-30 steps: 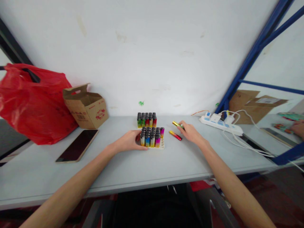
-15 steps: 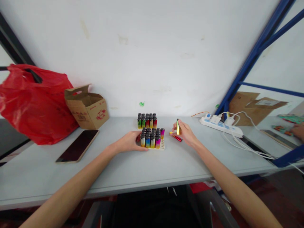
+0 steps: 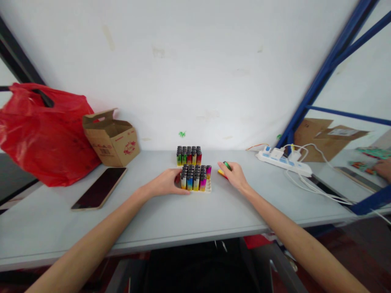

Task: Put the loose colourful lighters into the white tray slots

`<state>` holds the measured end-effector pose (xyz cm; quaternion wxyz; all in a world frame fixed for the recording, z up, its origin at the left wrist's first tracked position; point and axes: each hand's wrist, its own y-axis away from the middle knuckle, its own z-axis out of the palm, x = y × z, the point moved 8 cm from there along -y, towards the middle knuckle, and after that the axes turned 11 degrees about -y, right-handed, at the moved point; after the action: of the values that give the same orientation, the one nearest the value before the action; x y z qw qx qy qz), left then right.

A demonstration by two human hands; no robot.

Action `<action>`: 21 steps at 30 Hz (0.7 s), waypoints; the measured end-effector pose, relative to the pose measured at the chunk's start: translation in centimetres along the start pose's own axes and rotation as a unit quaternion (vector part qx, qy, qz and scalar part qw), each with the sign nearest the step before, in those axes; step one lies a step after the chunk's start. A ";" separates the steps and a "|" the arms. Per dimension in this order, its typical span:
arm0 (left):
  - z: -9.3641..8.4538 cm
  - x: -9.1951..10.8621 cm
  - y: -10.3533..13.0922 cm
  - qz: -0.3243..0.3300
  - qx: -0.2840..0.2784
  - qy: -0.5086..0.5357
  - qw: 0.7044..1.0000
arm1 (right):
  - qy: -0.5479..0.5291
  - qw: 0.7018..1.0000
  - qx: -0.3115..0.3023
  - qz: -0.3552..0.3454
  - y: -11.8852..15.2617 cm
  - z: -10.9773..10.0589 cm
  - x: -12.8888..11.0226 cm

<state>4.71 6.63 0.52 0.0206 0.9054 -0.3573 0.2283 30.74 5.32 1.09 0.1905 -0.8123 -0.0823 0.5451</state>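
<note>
Lighters (image 3: 195,179) stand upright in the tray (image 3: 208,186) at centre frame, which your left hand (image 3: 166,183) steadies with fingers curled against its left edge, while your right hand (image 3: 233,174), just right of it, grips a green-tipped lighter (image 3: 226,165).

I count two white plastic trays of upright lighters on my grey table (image 3: 214,211): the near tray (image 3: 196,178) and the far tray (image 3: 188,155). The lighters in them are too small to count exactly. One green-topped lighter (image 3: 226,165) is in my right hand (image 3: 233,176). There is one red plastic bag (image 3: 42,130), one open brown cardboard box (image 3: 111,137), one dark flat phone (image 3: 99,188) and one white power strip (image 3: 284,160).
</note>
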 end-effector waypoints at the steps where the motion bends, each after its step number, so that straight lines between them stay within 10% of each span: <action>1: -0.1 0.1 0.0 0.000 0.002 -0.002 1.000 | 0.007 1.000 0.004 0.001 0.1 0.0 -0.1; 21: 0.4 -0.7 -0.2 0.009 0.003 0.003 1.000 | 0.062 0.990 -0.112 -0.058 0.9 2.5 -1.4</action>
<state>4.53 7.09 -0.08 0.0165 0.9015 -0.3647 0.2324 27.88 4.54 1.08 0.1339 -0.8545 -0.1779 0.4694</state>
